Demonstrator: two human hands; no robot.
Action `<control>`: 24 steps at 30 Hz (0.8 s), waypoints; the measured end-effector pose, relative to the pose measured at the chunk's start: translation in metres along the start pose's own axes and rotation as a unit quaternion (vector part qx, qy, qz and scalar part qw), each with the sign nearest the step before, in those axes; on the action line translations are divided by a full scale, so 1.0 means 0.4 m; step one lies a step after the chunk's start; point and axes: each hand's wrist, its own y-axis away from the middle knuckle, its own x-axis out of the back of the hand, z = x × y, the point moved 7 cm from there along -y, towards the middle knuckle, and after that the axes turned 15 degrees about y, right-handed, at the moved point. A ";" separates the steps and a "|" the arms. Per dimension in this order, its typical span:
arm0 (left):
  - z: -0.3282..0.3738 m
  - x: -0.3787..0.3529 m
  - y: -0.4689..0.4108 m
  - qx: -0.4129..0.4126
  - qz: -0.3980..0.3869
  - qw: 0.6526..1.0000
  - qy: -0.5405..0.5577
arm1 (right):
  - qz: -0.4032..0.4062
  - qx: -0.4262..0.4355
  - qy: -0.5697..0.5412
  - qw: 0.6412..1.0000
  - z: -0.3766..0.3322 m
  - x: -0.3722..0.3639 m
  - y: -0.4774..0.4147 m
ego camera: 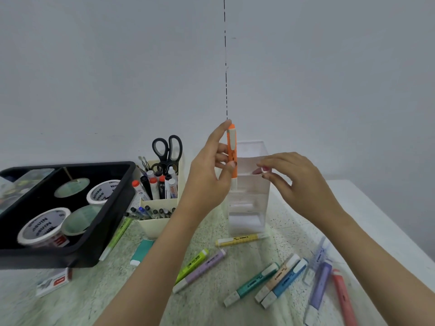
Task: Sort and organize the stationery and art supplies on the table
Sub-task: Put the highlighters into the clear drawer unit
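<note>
Right now I have the left hand [207, 182] raised with the orange highlighter [231, 151] pinched between thumb and fingertips, the index finger lying along its upper end. The pen stands upright, long axis vertical, and its pale lower end hangs at the near left corner of the clear organizer [249, 208], just at the level of the top rim. The right hand [296, 182] reaches in from the right with fingers loosely bent and its tips at the organizer's rim; I cannot tell whether they pinch the wall or merely touch it. As I judge it, the drop turns on that alignment: the compartment opening lies directly below and slightly right of the pen's tip, so the left hand is the one to lower it straight down while the right steadies the box. Near the organizer's base a yellow highlighter [242, 240] lies flat on the table [211, 309], and more lie scattered nearer me, among them a green highlighter [191, 265] and a teal highlighter [251, 287]. To the left stands a cream pen holder [156, 227] with scissors [167, 149], and beyond it a black tray [70, 257] of tape rolls [42, 228].
</note>
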 end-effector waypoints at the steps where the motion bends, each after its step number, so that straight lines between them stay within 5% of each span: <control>1: -0.001 0.002 -0.001 -0.001 0.000 1.000 -0.005 | -0.001 0.000 -0.008 1.000 -0.006 -0.001 0.000; 10: -0.014 0.017 -0.003 0.011 0.003 1.000 -0.002 | 0.110 0.063 0.054 0.990 -0.057 0.101 -0.025; 15: -0.014 0.014 -0.005 0.021 -0.001 1.000 0.018 | 0.072 0.121 0.089 0.986 -0.073 0.082 -0.021; 24: -0.013 0.013 -0.008 0.043 -0.005 0.999 0.028 | 0.056 0.093 0.083 0.991 -0.034 0.049 -0.010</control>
